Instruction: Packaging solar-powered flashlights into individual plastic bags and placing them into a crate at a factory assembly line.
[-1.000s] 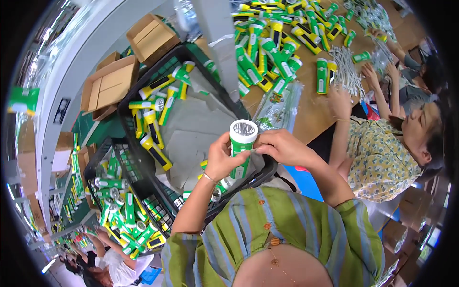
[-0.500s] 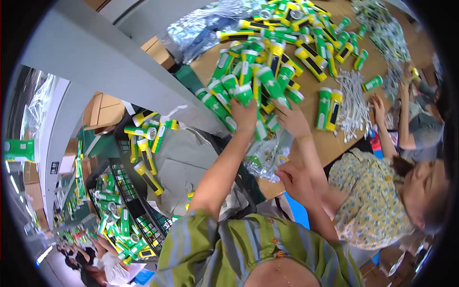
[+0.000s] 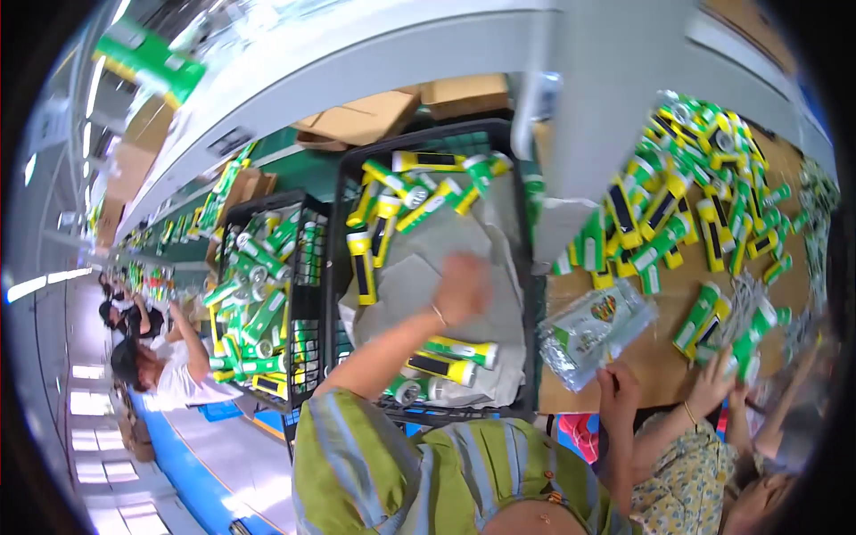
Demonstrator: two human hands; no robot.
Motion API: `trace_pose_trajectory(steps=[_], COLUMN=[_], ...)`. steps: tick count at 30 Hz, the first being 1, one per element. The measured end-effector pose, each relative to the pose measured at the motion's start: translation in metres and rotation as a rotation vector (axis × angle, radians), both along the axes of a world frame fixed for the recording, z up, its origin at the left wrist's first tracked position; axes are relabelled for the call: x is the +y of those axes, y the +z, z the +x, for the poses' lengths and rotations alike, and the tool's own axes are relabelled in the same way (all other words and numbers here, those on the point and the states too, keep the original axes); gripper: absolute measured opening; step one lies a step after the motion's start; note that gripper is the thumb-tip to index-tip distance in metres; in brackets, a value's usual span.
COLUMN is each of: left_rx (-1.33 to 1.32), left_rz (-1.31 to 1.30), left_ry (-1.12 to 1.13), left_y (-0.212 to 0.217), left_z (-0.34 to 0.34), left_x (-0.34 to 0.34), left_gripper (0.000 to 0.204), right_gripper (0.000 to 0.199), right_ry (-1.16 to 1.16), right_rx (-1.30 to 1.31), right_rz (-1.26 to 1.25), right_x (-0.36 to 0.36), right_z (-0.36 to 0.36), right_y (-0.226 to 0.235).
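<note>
Green and yellow flashlights lie in a black crate, on a grey sheet that lines it. Some rest near the crate's far edge and a few near its close edge.

In the head view, the left hand is stretched out over the middle of the crate, above the grey sheet. It is blurry, so you cannot tell if its fingers are spread or curled, and you cannot tell if it holds anything. A thin bangle sits on its wrist. The sleeve is striped green and grey.

The right hand is at the close edge of the brown tabletop, just right of the crate. Its fingers are pinched on the edge of a clear plastic bag that lies on the tabletop.

More flashlights are piled up toward the far right part of the tabletop. Another person's hand reaches onto the tabletop near the close edge, beside a few loose flashlights.

A second black crate stands left of the first, also full of flashlights. Cardboard boxes sit behind the crates.
</note>
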State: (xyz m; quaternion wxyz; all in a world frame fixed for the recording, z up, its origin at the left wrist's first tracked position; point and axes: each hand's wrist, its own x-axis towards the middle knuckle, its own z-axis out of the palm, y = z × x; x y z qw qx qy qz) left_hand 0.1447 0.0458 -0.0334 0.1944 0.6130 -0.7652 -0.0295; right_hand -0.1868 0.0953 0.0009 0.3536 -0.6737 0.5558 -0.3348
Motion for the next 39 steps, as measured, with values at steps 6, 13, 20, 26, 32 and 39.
trace_pose_trajectory(steps=[6,13,20,26,32,39], left_rx=[-0.026,0.377,2.238,1.728,1.377,1.025], left_rz=[0.178,0.416,0.467,0.39,0.491,0.432], left_ry=[0.722,0.822,0.419,0.356,0.26,-0.049], left_y=[-0.131,-0.058,-0.051,-0.002,0.019,0.04], left_z=[0.209,0.143,0.071,0.055,0.061,0.036], left_x=[-0.03,-0.033,0.091,0.129,0.156,0.153], left_gripper=[0.033,0.042,0.032,0.032,0.043,0.068], right_gripper=[0.01,0.009,0.01,0.008,0.006,0.009], right_ry=[0.121,0.228,0.261,0.34,0.456,0.497], right_rx=[-0.027,0.049,-0.031,-0.023,-0.13,-0.272], right_rz=[0.011,-0.012,-0.092,-0.228,-0.028,-0.062], right_x=[0.027,0.028,0.037,0.057,0.056,0.057], right_z=[0.012,0.054,0.103,0.144,0.198,0.189], right_y=[-0.032,0.002,0.02,0.056,0.068,0.036])
